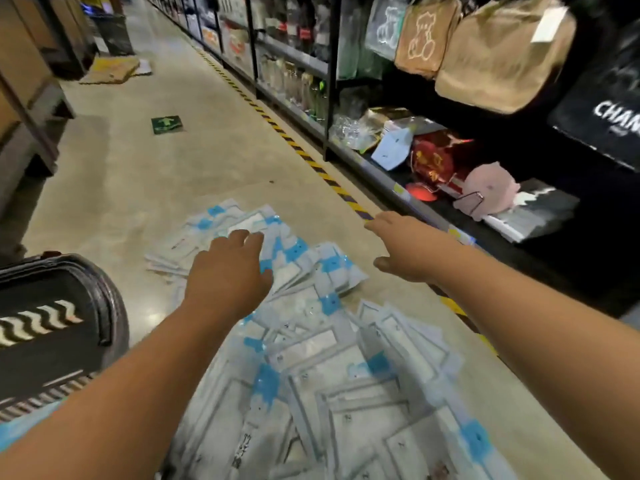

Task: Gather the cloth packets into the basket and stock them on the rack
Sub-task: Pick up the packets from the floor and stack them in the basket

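Left hand (227,271), right hand (405,251): both bare. Forearms (138,393) bare to frame edge. Pale blue patch (24,427) beneath left elbow: sleeve or not, cannot tell.

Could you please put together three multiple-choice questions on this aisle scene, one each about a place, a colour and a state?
1. Where is the black basket?
A. On the person's left, beside the cloth packets
B. On top of the packets
C. To the right of the packets

2. What colour are the patches on the packets?
A. Red
B. Blue
C. Green

3. What state is the right hand in?
A. Gripping a packet
B. Open, holding nothing
C. Curled into a fist

Answers:
1 A: the basket shows at the lower left, next to the spread of packets.
2 B: blue squares mark the pale packets.
3 B: its fingers are stretched out and nothing lies in them.
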